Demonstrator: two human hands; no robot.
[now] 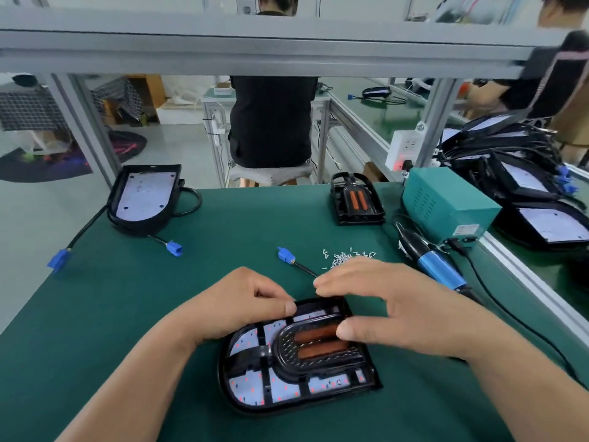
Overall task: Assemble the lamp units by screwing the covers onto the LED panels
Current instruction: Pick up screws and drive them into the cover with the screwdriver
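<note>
We had the cover [287,355] seated on the panel [247,342], near the front of the mat [127,298]. Our left hand [245,301] pinched the cover's far-left rim, fingers curled together. Our right hand [392,301] arched over its far end, thumb on the cover, fingers slightly apart; whether it gripped, we could not tell. Screws [347,256] and the screwdriver [439,269] lay just beyond.

Right hand [392,301], motion-blurred, covering far end of cover [287,355] and hiding where cable [302,267] is joining it. Left hand [242,304] curling over far-left rim, fingertips tucking out of sight; grip unclear. Screws [347,255] lying partly behind right hand, too small to count. Screwdriver [439,271] tip disappearing behind right wrist. Stack of lamp units [526,193] running off right edge. Standing person [548,78] blurring, cut by edge. Seated person [271,122]: head hiding behind beam [255,52].
</note>
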